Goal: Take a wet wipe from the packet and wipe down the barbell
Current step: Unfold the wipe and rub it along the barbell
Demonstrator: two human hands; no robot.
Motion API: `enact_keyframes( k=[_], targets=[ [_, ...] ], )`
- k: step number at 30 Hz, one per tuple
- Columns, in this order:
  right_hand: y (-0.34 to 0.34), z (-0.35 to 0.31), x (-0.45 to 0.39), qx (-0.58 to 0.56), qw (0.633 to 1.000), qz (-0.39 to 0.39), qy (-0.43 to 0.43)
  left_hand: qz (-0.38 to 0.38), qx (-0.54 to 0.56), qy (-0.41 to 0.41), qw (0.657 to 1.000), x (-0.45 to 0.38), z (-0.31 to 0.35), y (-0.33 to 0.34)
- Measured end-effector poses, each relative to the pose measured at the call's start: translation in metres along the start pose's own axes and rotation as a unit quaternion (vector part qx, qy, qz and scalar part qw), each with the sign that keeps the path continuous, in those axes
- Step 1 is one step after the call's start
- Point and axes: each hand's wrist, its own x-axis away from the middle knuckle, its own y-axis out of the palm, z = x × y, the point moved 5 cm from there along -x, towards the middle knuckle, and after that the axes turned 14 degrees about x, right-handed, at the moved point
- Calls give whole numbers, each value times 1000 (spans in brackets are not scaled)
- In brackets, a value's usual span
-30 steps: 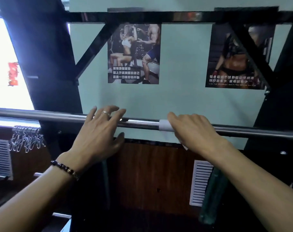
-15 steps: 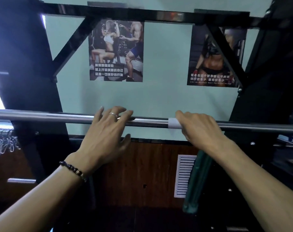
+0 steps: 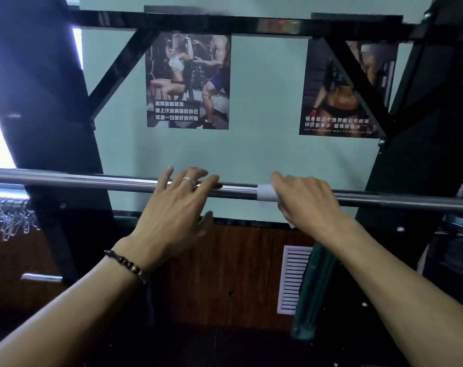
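A steel barbell (image 3: pixel 92 181) runs level across the view, resting in a black rack. A white wet wipe (image 3: pixel 265 193) is wrapped around the bar right of centre, and my right hand (image 3: pixel 307 200) is closed over the bar and the wipe. A corner of the wipe hangs below that hand. My left hand (image 3: pixel 177 207) lies on top of the bar just left of centre, fingers spread and draped over it, thumb underneath, with a ring and a bead bracelet. The wipe packet is not in view.
Black rack uprights (image 3: pixel 47 128) and diagonal braces frame the bar on both sides, with a crossbeam (image 3: pixel 225 23) above. Two posters (image 3: pixel 188 80) hang on the pale green wall. Below are a wooden panel, a white vent (image 3: pixel 291 279), a green pole (image 3: pixel 312 287), and metal clips (image 3: pixel 8 218) at left.
The view has swung slightly between frames. Both hands keep the same places on the bar, the right one still wrapped over the wipe.
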Motion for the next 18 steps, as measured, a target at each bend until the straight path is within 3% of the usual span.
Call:
enact_keyframes(
  k=[6, 11, 14, 18],
  targets=[
    [10, 15, 7, 2, 1000, -13, 20, 7, -2, -27, 1000, 1, 18, 11],
    [7, 3, -3, -12, 1000, -2, -14, 49, -19, -71, 996, -4, 32, 12],
    [20, 34, 18, -2, 1000, -3, -31, 85, -14, -69, 994, -15, 60, 21],
    [35, 102, 57, 24, 1000, -11, 11, 81, 17, -28, 996, -32, 103, 38]
  ],
)
